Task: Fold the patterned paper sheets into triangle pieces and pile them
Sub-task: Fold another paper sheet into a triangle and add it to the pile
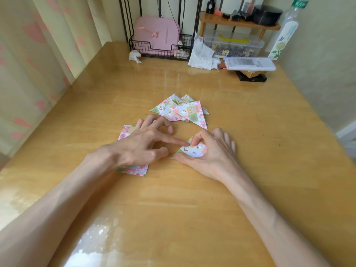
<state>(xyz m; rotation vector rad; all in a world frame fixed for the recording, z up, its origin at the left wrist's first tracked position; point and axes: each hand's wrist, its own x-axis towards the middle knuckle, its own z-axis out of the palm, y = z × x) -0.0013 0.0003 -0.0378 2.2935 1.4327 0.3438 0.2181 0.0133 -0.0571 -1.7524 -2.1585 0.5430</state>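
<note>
Your right hand pinches triangle piece, apex pointing away, long edge left-right; left hand presses it, index straight.

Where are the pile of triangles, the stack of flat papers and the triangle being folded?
pile of triangles (183,111): head view, on the top triangle's middle.
stack of flat papers (126,132): head view, on its far left corner.
triangle being folded (194,151): head view, on its patterned middle.

folded triangle | triangle pile behind | sheet stack left, perhaps unfolded
</note>
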